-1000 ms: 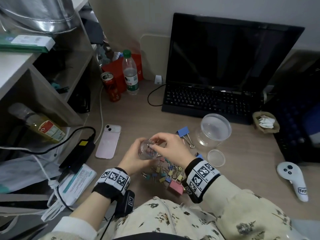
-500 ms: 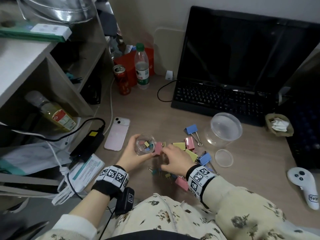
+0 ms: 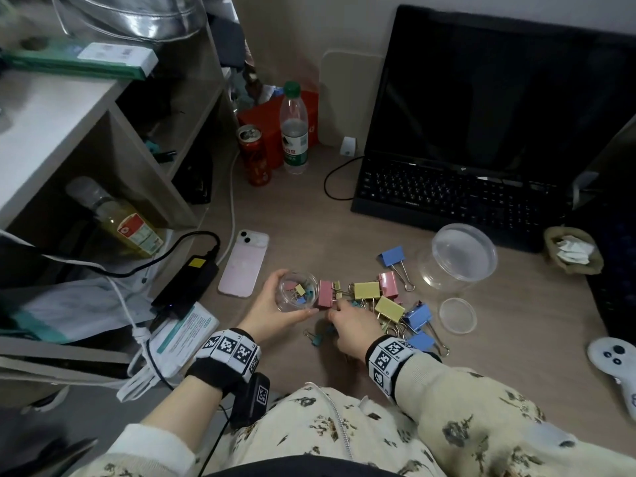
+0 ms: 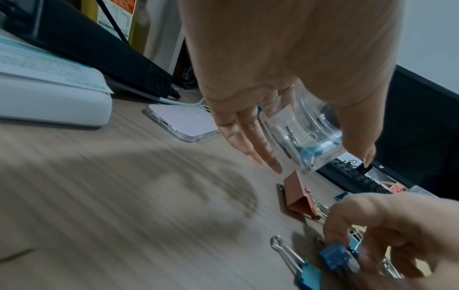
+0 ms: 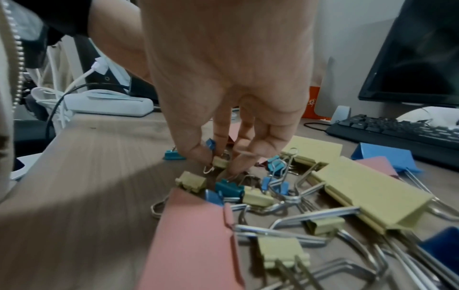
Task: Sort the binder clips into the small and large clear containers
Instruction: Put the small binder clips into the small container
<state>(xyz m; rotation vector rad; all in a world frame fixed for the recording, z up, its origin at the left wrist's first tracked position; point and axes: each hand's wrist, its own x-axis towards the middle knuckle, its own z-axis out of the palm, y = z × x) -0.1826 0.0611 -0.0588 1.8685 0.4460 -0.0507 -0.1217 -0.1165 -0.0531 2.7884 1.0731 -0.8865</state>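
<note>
Binder clips (image 3: 377, 306) lie heaped on the desk (image 3: 309, 222); the right hand (image 3: 347, 328) pinches a small yellow clip (image 5: 220, 162) while the left hand (image 3: 275, 316) grips the small clear container (image 3: 297, 291).

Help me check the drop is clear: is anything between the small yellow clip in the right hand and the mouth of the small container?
Nothing visible. The right hand pinches the small yellow clip over the pile; the left hand holds the small container beside it, mouth open, lid lying off to the right.
</note>
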